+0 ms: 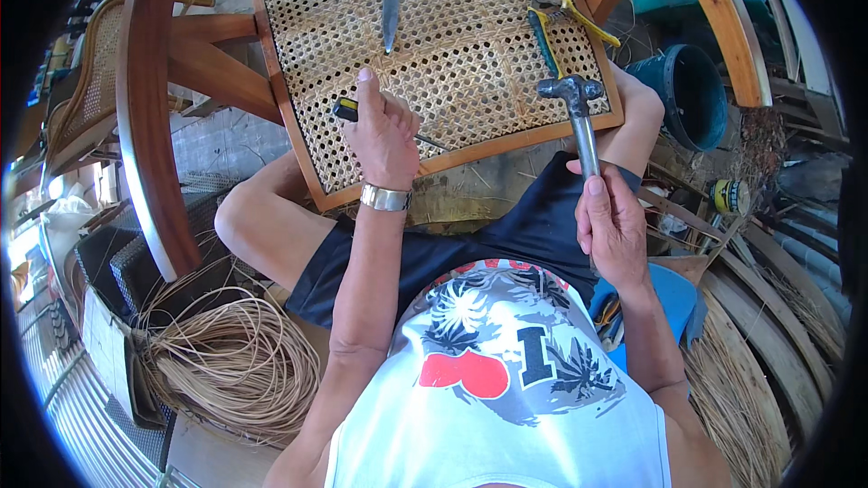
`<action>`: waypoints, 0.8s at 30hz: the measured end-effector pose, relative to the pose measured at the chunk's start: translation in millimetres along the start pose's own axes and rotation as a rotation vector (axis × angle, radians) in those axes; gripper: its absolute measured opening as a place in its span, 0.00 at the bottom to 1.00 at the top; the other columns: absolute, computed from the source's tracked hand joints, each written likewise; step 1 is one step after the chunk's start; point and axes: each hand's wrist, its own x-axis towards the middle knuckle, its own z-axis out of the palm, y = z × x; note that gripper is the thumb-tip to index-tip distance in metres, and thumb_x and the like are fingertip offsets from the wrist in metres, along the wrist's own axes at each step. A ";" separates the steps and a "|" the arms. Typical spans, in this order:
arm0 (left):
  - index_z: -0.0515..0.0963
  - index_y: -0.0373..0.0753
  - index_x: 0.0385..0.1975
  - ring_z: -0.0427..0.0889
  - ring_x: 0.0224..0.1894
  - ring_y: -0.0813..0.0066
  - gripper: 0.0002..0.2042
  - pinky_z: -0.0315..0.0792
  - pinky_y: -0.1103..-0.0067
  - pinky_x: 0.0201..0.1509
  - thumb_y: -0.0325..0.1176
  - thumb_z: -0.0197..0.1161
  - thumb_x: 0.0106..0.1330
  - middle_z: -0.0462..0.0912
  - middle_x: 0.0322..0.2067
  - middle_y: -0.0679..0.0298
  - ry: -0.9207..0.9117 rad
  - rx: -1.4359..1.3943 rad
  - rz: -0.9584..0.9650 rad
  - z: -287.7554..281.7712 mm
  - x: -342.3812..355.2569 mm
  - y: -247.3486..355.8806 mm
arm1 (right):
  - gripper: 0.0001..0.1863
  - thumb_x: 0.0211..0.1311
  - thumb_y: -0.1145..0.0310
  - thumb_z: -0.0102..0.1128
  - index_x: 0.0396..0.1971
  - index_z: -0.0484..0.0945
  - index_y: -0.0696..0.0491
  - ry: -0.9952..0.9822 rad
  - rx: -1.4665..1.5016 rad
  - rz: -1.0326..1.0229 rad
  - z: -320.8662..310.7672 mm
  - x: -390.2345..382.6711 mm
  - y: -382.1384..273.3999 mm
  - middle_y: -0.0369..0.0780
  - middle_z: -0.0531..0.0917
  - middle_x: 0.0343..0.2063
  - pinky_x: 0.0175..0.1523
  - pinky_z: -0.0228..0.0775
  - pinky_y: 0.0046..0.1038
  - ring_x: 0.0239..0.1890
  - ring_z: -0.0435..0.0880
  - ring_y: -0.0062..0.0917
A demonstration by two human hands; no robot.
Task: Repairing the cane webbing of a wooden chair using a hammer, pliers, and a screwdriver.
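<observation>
A woven cane panel (470,63) in a wooden frame lies across the top middle, over my bent legs. My left hand (384,136) is closed on a black and yellow handled tool (345,108), whose thin metal shank shows to the right over the cane near the front edge. My right hand (610,217) grips a steel hammer (574,90) upright by its shaft, its head over the panel's right side. A flat metal blade (391,11) lies on the cane above my left hand. Pruning shears (547,32) with yellow and green handles rest at the upper right.
Wooden chair frames (149,99) and a cane-backed chair (81,117) stand left. A coil of cane (231,361) lies lower left. A dark teal bucket (696,95), a small tin (728,194), a blue tool container (674,289), wood pieces and fibre bundles (732,398) lie right.
</observation>
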 end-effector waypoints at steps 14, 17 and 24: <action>0.69 0.38 0.17 0.58 0.20 0.87 0.20 0.55 0.80 0.21 0.38 0.67 0.69 0.65 0.14 0.75 -0.431 0.733 0.375 22.0 -34.5 -26.9 | 0.14 0.77 0.62 0.51 0.48 0.76 0.57 -0.073 -0.339 -0.225 -21.0 -6.9 -64.7 0.36 0.73 0.20 0.29 0.63 0.23 0.22 0.69 0.16; 0.68 0.35 0.17 0.57 0.20 0.84 0.21 0.57 0.78 0.22 0.37 0.67 0.68 0.62 0.14 0.70 -0.467 0.854 0.419 24.8 -43.2 -30.3 | 0.15 0.78 0.63 0.48 0.52 0.75 0.58 -0.046 -0.400 -0.415 -16.9 -10.9 -70.7 0.34 0.72 0.18 0.27 0.61 0.21 0.20 0.69 0.15; 0.67 0.35 0.18 0.57 0.20 0.84 0.20 0.57 0.78 0.22 0.36 0.66 0.68 0.61 0.13 0.69 -0.496 0.798 0.426 19.7 -40.2 -30.6 | 0.11 0.75 0.66 0.52 0.46 0.74 0.59 -0.189 -0.675 -0.245 -6.9 0.0 -68.4 0.43 0.75 0.19 0.31 0.70 0.34 0.22 0.79 0.36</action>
